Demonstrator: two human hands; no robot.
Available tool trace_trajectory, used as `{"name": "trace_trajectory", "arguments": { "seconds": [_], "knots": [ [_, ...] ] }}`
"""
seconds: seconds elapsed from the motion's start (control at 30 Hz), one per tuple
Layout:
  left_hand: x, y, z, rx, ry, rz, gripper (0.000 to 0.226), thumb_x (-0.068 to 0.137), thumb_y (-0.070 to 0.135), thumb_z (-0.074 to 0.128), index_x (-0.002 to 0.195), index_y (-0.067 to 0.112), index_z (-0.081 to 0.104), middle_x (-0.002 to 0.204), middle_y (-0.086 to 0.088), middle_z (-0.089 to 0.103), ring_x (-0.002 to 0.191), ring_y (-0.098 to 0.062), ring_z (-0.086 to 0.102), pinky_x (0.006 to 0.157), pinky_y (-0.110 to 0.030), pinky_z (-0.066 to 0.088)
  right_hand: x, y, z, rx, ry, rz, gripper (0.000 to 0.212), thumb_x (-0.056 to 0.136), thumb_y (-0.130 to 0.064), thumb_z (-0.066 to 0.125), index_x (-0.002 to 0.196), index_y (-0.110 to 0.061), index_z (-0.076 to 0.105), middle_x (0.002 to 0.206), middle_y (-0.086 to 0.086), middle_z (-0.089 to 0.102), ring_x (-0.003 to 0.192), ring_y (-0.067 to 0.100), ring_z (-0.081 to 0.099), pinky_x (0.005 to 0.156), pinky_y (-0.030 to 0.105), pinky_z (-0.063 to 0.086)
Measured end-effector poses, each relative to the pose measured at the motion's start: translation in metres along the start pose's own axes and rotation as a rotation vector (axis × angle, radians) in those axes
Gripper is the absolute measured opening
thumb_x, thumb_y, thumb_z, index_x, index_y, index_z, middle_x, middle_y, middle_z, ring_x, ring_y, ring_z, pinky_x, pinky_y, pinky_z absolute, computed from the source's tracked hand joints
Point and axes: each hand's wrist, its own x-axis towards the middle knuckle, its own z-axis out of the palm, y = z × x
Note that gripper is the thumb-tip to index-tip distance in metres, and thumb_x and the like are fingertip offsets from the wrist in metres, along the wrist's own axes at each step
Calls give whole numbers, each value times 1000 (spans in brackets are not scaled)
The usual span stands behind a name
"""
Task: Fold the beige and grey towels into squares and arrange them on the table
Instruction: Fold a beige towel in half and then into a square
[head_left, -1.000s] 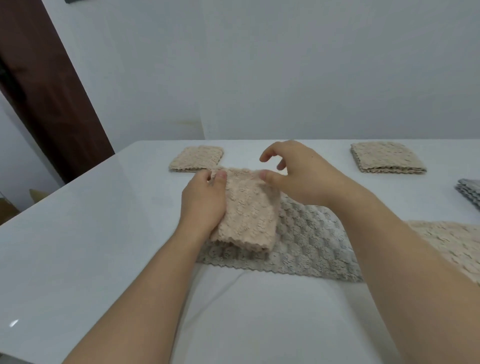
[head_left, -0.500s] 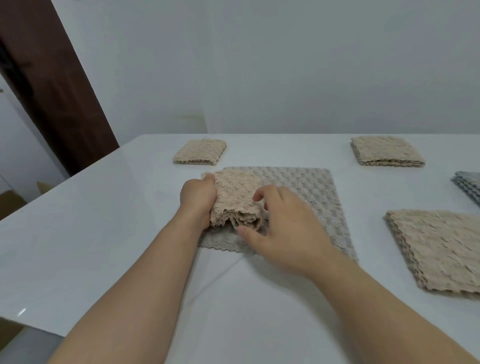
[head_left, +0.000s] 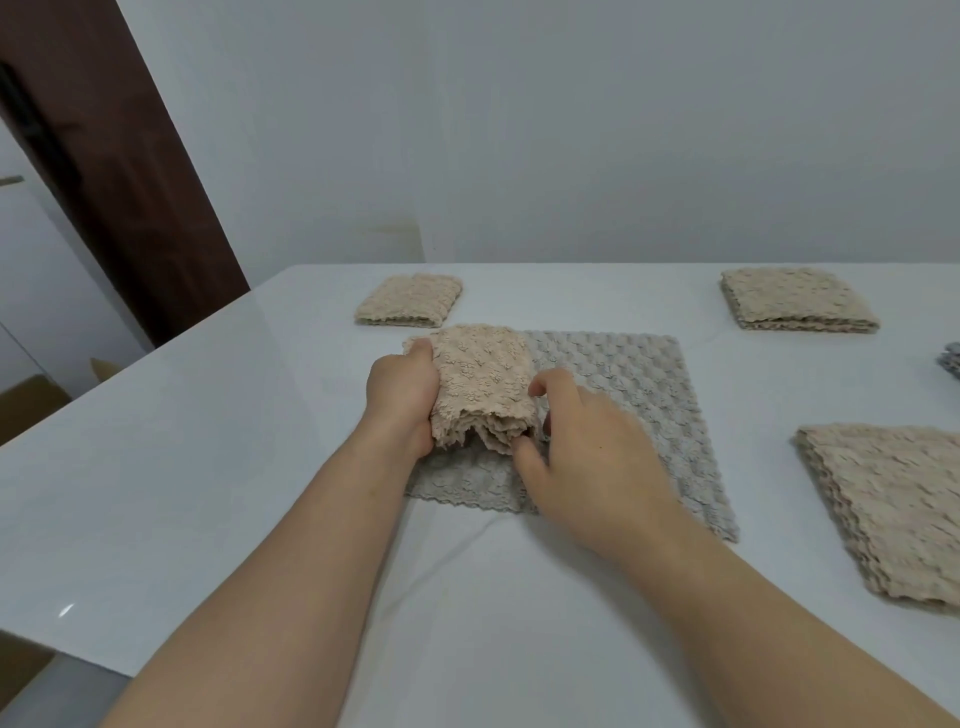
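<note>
A folded beige towel (head_left: 480, 376) sits on the left part of a flat grey towel (head_left: 623, 415) at the table's middle. My left hand (head_left: 402, 400) grips the beige towel's left side, thumb on top. On its right, my right hand (head_left: 587, 457) holds the near edge, with the thumb under the loose layers and the fingers curled against the side. Two folded beige squares lie at the back, one on the left (head_left: 410, 300) and one on the right (head_left: 795, 299). A stack of beige towels (head_left: 893, 504) lies at the right.
The white table (head_left: 182, 467) has its left edge running diagonally beside a dark brown door frame (head_left: 119, 171). A corner of a folded grey towel (head_left: 950, 361) shows at the right border. A white wall stands behind the table.
My right hand came down from the towel's far corner to its near right edge. The beige towel now lies more bunched between both hands, and the view shifted, showing the grey towel whole.
</note>
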Motion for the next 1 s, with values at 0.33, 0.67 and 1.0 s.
{"name": "trace_trajectory", "arguments": {
  "seconds": [0.33, 0.67, 1.0],
  "knots": [
    [-3, 1, 0, -313, -96, -89, 22, 98, 7, 58, 115, 0, 71, 108, -19, 77, 94, -39, 76, 89, -61, 58, 1, -3, 2, 27, 87, -57, 36, 103, -21, 44, 135, -30, 33, 71, -6, 54, 70, 25, 56, 61, 39, 38],
    [-10, 4, 0, -328, -75, -88, 22, 99, 8, 58, 112, 1, 73, 107, -19, 77, 94, -38, 76, 86, -61, 58, -4, -10, -5, 70, 121, -102, 48, 97, -52, 52, 137, -29, 39, 94, -10, 65, 85, 17, 64, 72, 35, 49],
    [-17, 7, 2, -300, -81, -83, 20, 100, 11, 59, 111, 0, 72, 101, -17, 78, 88, -36, 77, 83, -59, 60, 3, -5, 5, 489, 57, 177, 24, 90, -32, 64, 103, -36, 45, 71, -10, 56, 66, 7, 56, 65, 36, 48]
  ]
}}
